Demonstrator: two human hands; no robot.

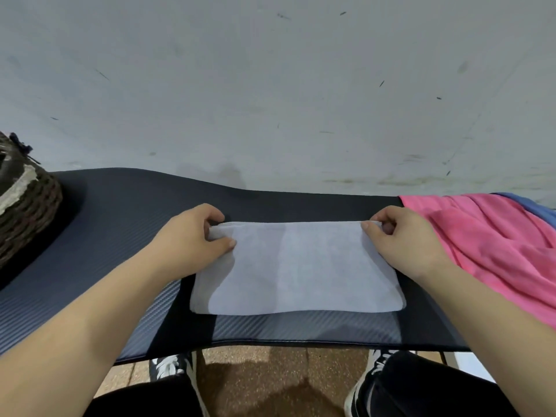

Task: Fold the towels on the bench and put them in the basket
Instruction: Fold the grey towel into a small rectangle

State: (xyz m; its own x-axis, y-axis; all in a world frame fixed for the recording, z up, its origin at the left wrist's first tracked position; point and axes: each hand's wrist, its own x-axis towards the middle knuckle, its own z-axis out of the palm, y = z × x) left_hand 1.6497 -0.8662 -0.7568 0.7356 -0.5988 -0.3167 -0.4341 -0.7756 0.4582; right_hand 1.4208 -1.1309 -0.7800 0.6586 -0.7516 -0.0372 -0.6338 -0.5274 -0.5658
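- Lying flat in the middle of the dark padded bench [114, 206], a white towel [298, 269] is folded into a wide rectangle, its near edge set back a little from the bench's front edge.
- The left hand [192, 239] pinches the towel's far left corner, thumb on top of the cloth and the other fingers curled over the far edge.
- The right hand [403, 239] pinches the far right corner in the same manner, thumb lying on the cloth and the fingers bent round the edge behind it.
- Both forearms reach in from the lower corners of the view, and the towel lies stretched smooth between the two hands.
- A woven basket [27, 203] of dark and pale fibre stands on the bench at the far left, well apart from the white towel; only part of it is in view, so I cannot tell what it holds.
- A pink towel [493, 242] lies crumpled on the right end of the bench, just beside the right hand and wrist.
- A blue towel [529, 206] shows at the far right edge, seemingly tucked under the pink one, though little of it is visible.
- Below the bench a brown speckled floor [258, 383] shows, along with two black-and-white shoes [174, 365] and dark trouser legs.
- A pale grey wall [270, 85] with small dark marks rises behind the bench.
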